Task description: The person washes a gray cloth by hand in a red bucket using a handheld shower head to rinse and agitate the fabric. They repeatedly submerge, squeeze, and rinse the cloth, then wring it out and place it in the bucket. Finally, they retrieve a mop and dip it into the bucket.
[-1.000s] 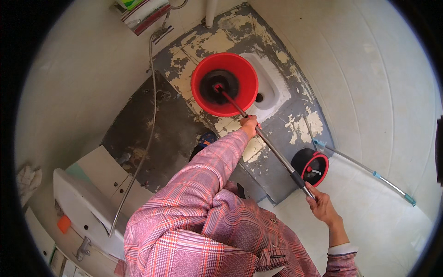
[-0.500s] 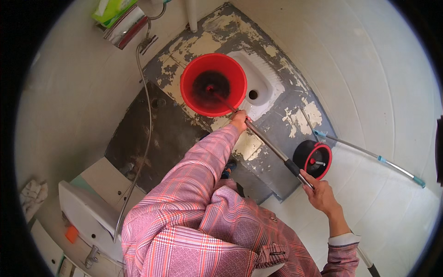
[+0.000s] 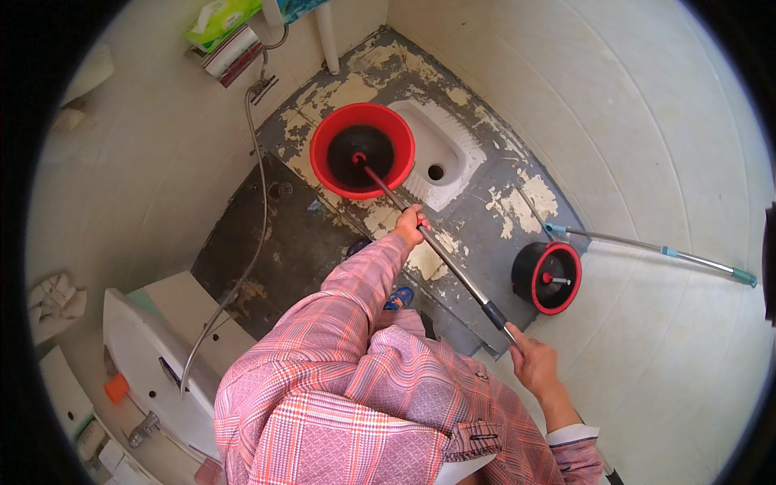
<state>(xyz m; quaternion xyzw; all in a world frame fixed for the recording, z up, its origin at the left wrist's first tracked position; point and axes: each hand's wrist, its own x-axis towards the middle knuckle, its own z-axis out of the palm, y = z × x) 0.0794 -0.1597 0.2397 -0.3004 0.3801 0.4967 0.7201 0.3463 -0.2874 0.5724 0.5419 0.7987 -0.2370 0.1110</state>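
My left hand [image 3: 412,225] is wrapped round the metal handle of a mop [image 3: 454,265], a little beyond the middle of the floor. Farther back along the same pole, my right hand [image 3: 533,365] grips it below a dark sleeve joint. The mop slants away to the left, its red hub inside a large red bucket [image 3: 402,133]. Something dark fills the bottom of the bucket round the hub; whether it is dirty water or the mop's fibres I cannot tell. The pole's rear end passes beside my right forearm toward the lower edge.
A squat toilet [image 3: 435,145] lies right of the bucket. A black spin basket with a red rim [image 3: 527,279] stands on the floor at right, near a squeegee-like pole [image 3: 626,242]. At left are a shower hose [image 3: 260,194] and a washbasin [image 3: 133,339]. The floor's paint is peeling.
My right hand has shifted left and slightly nearer along with the mop's rear end. The dark contents of the bucket, blurred before, look sharper now. The whole view has turned slightly.
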